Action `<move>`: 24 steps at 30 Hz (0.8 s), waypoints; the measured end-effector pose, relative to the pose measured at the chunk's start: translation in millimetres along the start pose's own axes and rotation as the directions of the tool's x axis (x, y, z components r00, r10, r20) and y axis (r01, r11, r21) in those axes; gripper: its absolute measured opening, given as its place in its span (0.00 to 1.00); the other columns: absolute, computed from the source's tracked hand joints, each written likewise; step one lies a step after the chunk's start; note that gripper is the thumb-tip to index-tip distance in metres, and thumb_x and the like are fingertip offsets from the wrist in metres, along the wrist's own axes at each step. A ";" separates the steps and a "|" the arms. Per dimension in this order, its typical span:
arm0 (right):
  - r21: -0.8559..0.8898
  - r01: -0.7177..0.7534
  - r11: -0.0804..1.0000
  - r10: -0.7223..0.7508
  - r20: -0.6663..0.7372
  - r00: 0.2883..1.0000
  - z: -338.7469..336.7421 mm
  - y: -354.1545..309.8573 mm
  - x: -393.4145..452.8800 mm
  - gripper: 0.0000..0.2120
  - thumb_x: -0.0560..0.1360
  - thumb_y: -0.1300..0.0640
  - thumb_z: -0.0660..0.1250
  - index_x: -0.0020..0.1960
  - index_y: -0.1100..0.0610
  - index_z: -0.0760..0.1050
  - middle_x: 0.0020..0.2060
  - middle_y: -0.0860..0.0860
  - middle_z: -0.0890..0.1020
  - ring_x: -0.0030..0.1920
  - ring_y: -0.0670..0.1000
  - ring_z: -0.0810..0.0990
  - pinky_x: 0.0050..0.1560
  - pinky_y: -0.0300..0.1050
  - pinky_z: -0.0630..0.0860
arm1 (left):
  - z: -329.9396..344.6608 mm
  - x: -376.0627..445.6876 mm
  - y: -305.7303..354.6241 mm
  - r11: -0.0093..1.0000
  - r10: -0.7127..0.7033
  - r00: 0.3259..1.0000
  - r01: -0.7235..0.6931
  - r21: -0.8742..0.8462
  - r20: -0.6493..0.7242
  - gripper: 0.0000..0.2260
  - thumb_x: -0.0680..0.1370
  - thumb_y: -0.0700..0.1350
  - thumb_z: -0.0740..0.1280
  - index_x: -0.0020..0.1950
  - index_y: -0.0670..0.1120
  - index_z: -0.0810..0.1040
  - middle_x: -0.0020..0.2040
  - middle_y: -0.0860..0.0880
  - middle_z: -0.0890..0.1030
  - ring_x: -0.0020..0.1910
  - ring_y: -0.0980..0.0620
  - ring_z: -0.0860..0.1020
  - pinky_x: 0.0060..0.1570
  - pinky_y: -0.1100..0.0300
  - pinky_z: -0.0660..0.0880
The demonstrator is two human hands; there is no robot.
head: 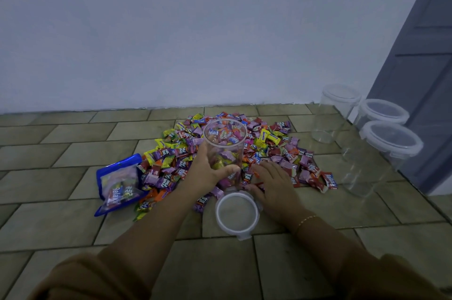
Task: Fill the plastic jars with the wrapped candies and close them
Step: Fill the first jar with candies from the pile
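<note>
I note left hand point(208, 167) fingers gripping the clear plastic jar point(225, 148); right hand point(271, 184) fingers flat on the multicoloured wrapped candies point(269, 150).

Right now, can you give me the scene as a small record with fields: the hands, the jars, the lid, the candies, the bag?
left hand: grips the open clear jar, upright on the candy pile
right hand: lies flat on candies beside that jar
open jar: a few candies inside, no lid
loose lid: on the tiled floor, near side of the pile
wrapped candies: heaped on the floor
closed jars: three, empty, at right
blue bag: left of pile, candies inside
</note>
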State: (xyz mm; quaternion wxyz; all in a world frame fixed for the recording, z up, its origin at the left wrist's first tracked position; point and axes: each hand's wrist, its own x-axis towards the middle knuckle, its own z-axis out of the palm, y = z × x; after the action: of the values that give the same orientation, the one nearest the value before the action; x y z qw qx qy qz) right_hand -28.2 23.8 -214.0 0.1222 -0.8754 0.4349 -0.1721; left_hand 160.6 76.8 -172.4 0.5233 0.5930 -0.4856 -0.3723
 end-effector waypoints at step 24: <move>0.060 -0.057 0.997 0.057 0.005 0.998 -8.2 -3.4 7.3 0.16 0.77 0.62 0.61 0.64 0.58 0.71 0.61 0.56 0.71 0.56 0.55 0.74 0.53 0.43 0.70 | 0.2 -3.1 3.8 1.000 -0.001 1.000 0.001 -0.008 -0.014 0.35 0.68 0.39 0.76 0.67 0.54 0.59 0.59 0.58 0.70 0.62 0.60 0.68 0.56 0.67 0.68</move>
State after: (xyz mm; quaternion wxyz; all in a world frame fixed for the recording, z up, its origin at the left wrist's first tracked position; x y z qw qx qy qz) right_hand -25.0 19.5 -203.8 0.1540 -0.8588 0.4541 -0.1801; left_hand 159.0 79.8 -168.9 0.5289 0.5937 -0.4803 -0.3703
